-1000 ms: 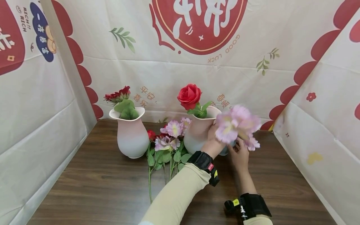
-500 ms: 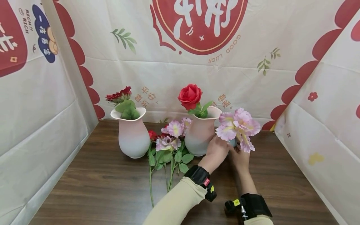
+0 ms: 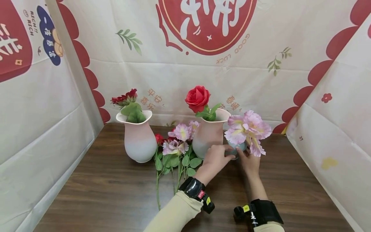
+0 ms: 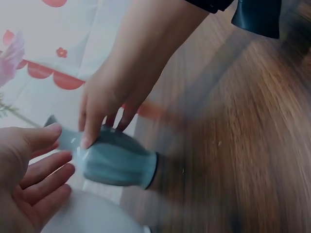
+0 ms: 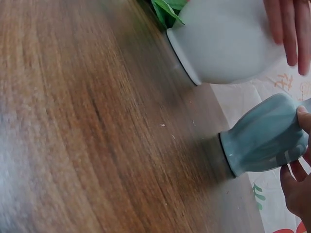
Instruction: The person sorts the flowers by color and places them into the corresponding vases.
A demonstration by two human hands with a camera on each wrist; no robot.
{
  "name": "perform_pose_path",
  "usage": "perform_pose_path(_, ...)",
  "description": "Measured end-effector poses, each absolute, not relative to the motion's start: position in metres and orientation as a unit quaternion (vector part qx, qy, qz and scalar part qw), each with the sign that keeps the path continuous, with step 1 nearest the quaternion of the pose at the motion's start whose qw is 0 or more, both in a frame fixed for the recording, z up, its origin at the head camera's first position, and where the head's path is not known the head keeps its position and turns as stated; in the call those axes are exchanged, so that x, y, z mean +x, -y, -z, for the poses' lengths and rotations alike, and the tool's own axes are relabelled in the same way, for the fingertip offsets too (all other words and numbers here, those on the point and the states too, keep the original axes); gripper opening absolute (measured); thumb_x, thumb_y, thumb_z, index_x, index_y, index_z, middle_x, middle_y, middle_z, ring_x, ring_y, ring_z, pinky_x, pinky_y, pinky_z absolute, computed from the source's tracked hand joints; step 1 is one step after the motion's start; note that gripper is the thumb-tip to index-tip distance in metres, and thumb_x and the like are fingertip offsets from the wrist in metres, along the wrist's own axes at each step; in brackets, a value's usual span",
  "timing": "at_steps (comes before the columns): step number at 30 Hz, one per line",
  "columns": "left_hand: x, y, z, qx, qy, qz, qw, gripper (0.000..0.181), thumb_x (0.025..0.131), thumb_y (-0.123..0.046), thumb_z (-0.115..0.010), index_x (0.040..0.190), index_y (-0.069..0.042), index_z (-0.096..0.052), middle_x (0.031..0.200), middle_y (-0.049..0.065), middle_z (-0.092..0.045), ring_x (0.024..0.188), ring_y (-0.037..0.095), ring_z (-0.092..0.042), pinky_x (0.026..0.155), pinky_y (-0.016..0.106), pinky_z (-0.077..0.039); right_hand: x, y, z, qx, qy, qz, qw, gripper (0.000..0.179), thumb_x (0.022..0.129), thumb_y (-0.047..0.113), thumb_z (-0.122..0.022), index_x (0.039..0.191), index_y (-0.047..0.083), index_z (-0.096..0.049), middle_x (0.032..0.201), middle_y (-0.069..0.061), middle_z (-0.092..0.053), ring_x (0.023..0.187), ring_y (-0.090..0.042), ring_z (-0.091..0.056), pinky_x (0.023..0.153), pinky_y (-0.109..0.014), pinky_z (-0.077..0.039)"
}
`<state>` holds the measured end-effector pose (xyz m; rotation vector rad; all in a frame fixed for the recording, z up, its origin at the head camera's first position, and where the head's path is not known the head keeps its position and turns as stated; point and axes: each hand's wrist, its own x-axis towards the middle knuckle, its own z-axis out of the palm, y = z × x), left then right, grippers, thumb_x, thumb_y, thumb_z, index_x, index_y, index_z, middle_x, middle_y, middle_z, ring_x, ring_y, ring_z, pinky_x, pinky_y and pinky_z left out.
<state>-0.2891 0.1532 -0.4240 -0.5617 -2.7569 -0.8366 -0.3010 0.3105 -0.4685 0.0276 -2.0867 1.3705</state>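
Note:
A small blue-green vase stands on the table at the right, with a pale pink-purple flower above its mouth. My right hand holds the vase's body, thumb on one side and fingers on the other, as the right wrist view also shows. Close to the vase's left side is my left hand; in the left wrist view that hand has its fingers loosely extended around nothing. Behind it, a larger pink-and-white vase carries a red rose.
Another pink-and-white vase at the left holds a dark red flower. Between the two large vases lie several loose stems with pink flowers, red blooms and green leaves on the wooden table. Printed cloth surrounds the table's back and sides.
My left hand has moved down and away from the pink flower, its fingers now loosened. The flower has come to rest over the small vase. My right hand stays at the vase.

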Motion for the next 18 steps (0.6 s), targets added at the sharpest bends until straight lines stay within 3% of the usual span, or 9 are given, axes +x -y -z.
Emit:
perform_pose_path(2, -0.288, -0.143, 0.424, -0.195, 0.93, 0.298, 0.096, 0.027, 0.088, -0.044, -0.073, 0.113, -0.033, -0.075, 0.103, -0.018, -0.076, 0.093, 0.001, -0.07, 0.076, 0.017, -0.055, -0.308, -0.316, 0.476, 0.006, 0.79, -0.524, 0.318, 0.056, 0.087, -0.007, -0.071, 0.139, -0.009, -0.051, 0.135, -0.032, -0.055, 0.106, 0.008, -0.048, 0.086, 0.004, -0.039)
perform_pose_path(5, -0.288, -0.125, 0.424, -0.194, 0.924, 0.317, 0.091, 0.023, 0.088, -0.045, -0.073, 0.106, -0.032, -0.077, 0.1, -0.019, -0.076, 0.092, 0.0, -0.07, 0.075, 0.017, -0.054, -0.315, -0.321, 0.484, 0.0, 0.789, -0.525, 0.32, 0.055, 0.086, -0.005, -0.072, 0.138, -0.006, -0.053, 0.135, -0.029, -0.057, 0.105, 0.009, -0.048, 0.085, 0.003, -0.04)
perform_pose_path(10, -0.29, -0.094, 0.43, -0.179, 0.919, 0.337, 0.098, 0.016, 0.088, -0.042, -0.074, 0.097, -0.029, -0.078, 0.095, -0.015, -0.077, 0.085, 0.004, -0.071, 0.069, 0.019, -0.052, -0.315, -0.322, 0.483, -0.012, 0.787, -0.53, 0.314, 0.058, 0.086, -0.002, -0.074, 0.14, -0.001, -0.053, 0.137, -0.027, -0.057, 0.108, 0.001, -0.052, 0.084, 0.002, -0.04)
perform_pose_path(13, -0.291, -0.076, 0.433, -0.171, 0.914, 0.355, 0.097, 0.016, 0.089, -0.038, -0.074, 0.097, -0.026, -0.078, 0.094, -0.01, -0.078, 0.081, 0.006, -0.071, 0.069, 0.019, -0.053, -0.313, -0.322, 0.482, -0.015, 0.786, -0.537, 0.306, 0.06, 0.086, -0.002, -0.074, 0.142, -0.001, -0.051, 0.138, -0.028, -0.056, 0.111, -0.003, -0.054, 0.084, 0.002, -0.041)
perform_pose_path(18, -0.295, -0.049, 0.437, -0.141, 0.906, 0.39, 0.084, 0.018, 0.089, -0.033, -0.075, 0.1, -0.019, -0.076, 0.095, -0.004, -0.078, 0.082, 0.01, -0.073, 0.073, 0.024, -0.056, -0.315, -0.322, 0.485, -0.009, 0.786, -0.539, 0.303, 0.06, 0.087, -0.001, -0.073, 0.143, 0.002, -0.051, 0.138, -0.027, -0.056, 0.11, 0.006, -0.052, 0.086, 0.002, -0.041)
